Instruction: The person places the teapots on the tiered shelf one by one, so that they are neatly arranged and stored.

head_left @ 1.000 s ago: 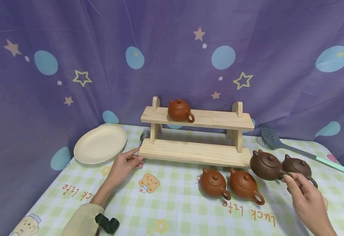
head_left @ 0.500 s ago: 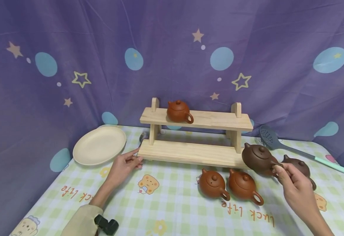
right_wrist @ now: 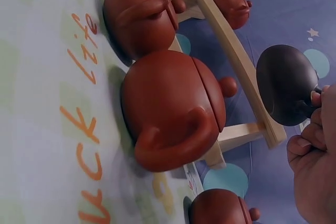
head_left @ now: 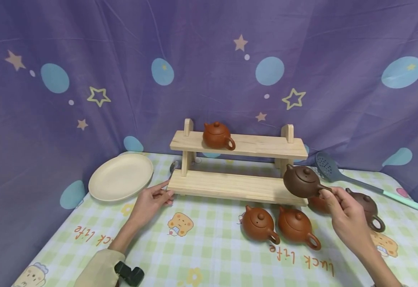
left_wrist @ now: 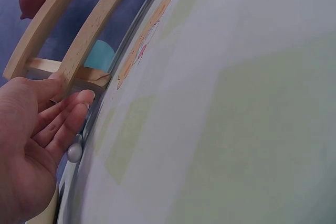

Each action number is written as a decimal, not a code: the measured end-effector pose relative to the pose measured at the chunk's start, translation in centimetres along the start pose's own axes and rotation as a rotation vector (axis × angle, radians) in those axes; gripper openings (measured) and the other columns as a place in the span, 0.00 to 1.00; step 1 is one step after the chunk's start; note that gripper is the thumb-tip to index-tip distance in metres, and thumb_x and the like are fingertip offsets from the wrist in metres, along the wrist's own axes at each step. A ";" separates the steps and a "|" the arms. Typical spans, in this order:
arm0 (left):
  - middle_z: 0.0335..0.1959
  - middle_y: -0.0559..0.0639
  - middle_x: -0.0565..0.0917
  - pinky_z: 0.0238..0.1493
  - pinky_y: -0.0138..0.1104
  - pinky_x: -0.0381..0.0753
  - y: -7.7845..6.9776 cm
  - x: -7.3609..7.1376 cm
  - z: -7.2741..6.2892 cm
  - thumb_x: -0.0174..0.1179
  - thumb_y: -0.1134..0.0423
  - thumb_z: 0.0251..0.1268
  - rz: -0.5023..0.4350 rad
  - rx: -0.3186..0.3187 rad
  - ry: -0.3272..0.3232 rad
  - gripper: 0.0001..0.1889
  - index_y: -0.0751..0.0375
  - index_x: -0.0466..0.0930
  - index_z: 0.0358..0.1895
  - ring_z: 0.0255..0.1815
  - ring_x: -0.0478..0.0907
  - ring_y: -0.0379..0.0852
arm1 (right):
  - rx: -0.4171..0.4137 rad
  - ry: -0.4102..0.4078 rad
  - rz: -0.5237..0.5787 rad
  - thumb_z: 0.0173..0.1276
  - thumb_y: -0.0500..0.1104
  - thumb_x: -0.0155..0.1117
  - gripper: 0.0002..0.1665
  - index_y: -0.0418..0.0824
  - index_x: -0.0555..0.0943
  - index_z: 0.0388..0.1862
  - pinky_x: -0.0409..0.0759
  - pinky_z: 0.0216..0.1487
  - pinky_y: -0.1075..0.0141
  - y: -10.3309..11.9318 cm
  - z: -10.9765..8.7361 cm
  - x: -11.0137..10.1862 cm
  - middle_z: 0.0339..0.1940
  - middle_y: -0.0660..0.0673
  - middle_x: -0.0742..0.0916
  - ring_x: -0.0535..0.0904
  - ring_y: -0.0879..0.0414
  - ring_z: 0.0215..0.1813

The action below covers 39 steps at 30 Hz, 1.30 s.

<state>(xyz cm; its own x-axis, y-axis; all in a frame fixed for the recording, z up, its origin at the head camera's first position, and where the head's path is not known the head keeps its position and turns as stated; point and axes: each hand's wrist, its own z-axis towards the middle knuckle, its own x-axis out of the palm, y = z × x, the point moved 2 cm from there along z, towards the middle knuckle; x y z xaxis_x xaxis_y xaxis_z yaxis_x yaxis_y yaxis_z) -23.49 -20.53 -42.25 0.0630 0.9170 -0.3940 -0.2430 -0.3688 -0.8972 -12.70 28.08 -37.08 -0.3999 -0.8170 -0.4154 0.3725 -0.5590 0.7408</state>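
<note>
With our right hand (head_left: 349,211) we pinch the dark teapot (head_left: 300,182) by its handle (head_left: 324,187); tilting could drop its lid (head_left: 306,172). Our left hand (head_left: 150,202) grips the wooden shelf (head_left: 230,184).

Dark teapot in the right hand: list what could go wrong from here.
The dark teapot is held by its handle alone, so it might twist or slip from the right hand. It could bump the right end of the wooden shelf. If dropped, it might strike the reddish teapot partly hidden behind it.
</note>
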 end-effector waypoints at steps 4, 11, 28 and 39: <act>0.37 0.64 0.88 0.40 0.34 0.91 -0.1 0.0 -0.1 0.64 0.65 0.76 -0.012 0.000 0.000 0.27 0.73 0.71 0.72 0.33 0.89 0.52 | -0.030 0.006 0.013 0.82 0.31 0.54 0.07 0.33 0.79 0.42 0.58 0.11 0.63 0.0 0.4 0.3 0.17 0.52 0.67 0.58 0.59 0.15; 0.37 0.64 0.88 0.41 0.35 0.91 -0.2 0.0 -0.1 0.64 0.64 0.76 -0.015 0.002 0.001 0.27 0.73 0.70 0.72 0.34 0.89 0.53 | -0.040 0.003 0.012 0.82 0.33 0.55 0.07 0.35 0.79 0.41 0.58 0.12 0.63 0.4 1.3 1.0 0.16 0.52 0.67 0.59 0.60 0.15; 0.36 0.62 0.88 0.40 0.34 0.91 0.1 0.0 0.0 0.64 0.64 0.76 -0.010 0.008 -0.002 0.27 0.74 0.71 0.72 0.33 0.89 0.50 | -0.052 0.029 0.172 0.84 0.34 0.52 0.10 0.31 0.77 0.40 0.59 0.10 0.62 1.3 3.3 2.6 0.13 0.50 0.67 0.60 0.60 0.12; 0.36 0.60 0.89 0.40 0.34 0.91 0.1 0.0 0.1 0.64 0.65 0.76 0.009 -0.014 -0.007 0.27 0.71 0.71 0.73 0.32 0.89 0.49 | -0.023 0.024 0.187 0.84 0.37 0.53 0.11 0.30 0.78 0.42 0.60 0.10 0.61 1.6 4.2 3.7 0.17 0.51 0.70 0.62 0.63 0.14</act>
<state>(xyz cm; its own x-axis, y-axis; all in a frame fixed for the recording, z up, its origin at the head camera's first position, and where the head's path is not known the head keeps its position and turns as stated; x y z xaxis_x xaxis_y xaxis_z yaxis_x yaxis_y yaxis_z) -23.58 -20.53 -42.32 0.0540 0.9147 -0.4005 -0.2298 -0.3789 -0.8964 -17.06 24.81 -35.23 -0.3015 -0.9100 -0.2846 0.4573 -0.3999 0.7943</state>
